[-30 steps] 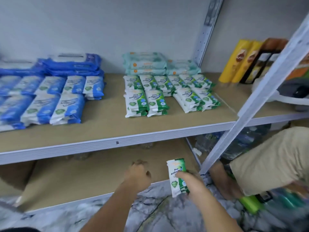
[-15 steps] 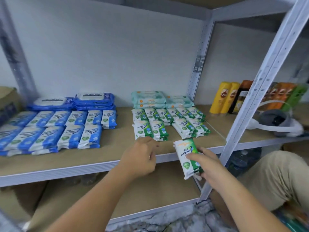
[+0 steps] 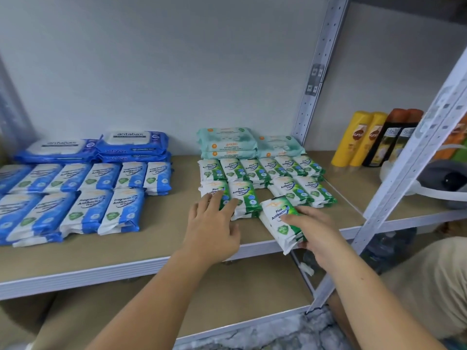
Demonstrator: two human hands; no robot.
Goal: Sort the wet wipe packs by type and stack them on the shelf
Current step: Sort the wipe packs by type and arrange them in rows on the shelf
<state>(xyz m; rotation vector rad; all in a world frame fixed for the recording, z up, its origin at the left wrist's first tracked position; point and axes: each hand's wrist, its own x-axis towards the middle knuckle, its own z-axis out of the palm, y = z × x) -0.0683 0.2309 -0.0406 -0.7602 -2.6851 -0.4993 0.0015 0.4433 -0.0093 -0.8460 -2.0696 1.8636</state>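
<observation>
**State.** The right hand [image 3: 313, 231] grips one green pack [image 3: 280, 221] by its lower half, thumb on the printed face. The pack is tilted and partly overhangs the front edge of the shelf [image 3: 151, 251], just in front of the gap in the front row of green stacks [image 3: 243, 198]. The left hand [image 3: 213, 223] lies with fingers straight and spread on the front-left stack and holds nothing.

**Hazards.**
1. Drop. If the grip releases before the pack is fully over the board, the pack probably falls to the lower level.
2. Knocked stacks. The gap is narrow, with stacks on both sides. A skewed entry likely shoves a neighbouring stack sideways, and the soft film wrappers look prone to sliding off one another.
3. Dragged top pack. Any pull from the left hand towards the edge can slide the top pack off the front-left stack.
4. Missort. The blue packs [image 3: 101, 205] to the left are similar in shape but well apart, so this risk is low.
5. Collision. The post [image 3: 404, 173] stands near the right forearm, and a wide swing may strike it.
</observation>
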